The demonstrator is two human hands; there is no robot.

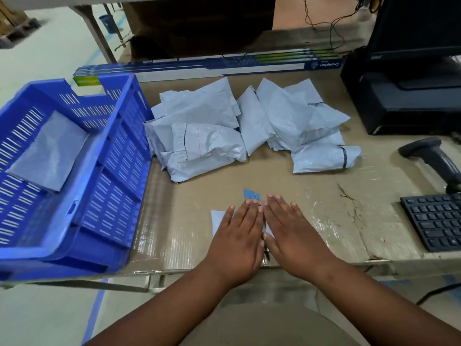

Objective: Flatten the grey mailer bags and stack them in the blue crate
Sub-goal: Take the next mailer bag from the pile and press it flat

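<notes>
Both hands lie flat, fingers straight and together, palms down on a grey mailer bag [217, 221] at the near edge of the tabletop [311, 191]; neither grasps anything. Left hand [238, 236] and right hand [294, 233] sit side by side, thumbs touching or nearly so, covering most of the bag. Only the bag's left corner and a sliver between the hands show.

Blue crate [117, 156] stands at 9 o'clock from the hands, on the left end of the tabletop, its near corner overhanging the edge. One flattened grey bag [50, 151] lies on the crate floor, toward its far-left side.

Loose pile of grey mailer bags [249, 126] rests at 12 o'clock from the hands, well apart from them, its left edge touching the crate's right wall. The bags are crumpled and overlapping; their count cannot be told.

Long printed carton [207, 67] lies across the back of the tabletop behind the pile.

Computer monitor [419, 33] occupies 2 o'clock, on a dark stand.

Black keyboard [436, 221] sits at 3 o'clock, partly cut by the frame.

Handheld barcode scanner [434, 158] stands just beyond the keyboard.

Small blue scrap [251, 194] lies just past the left fingertips.
</notes>
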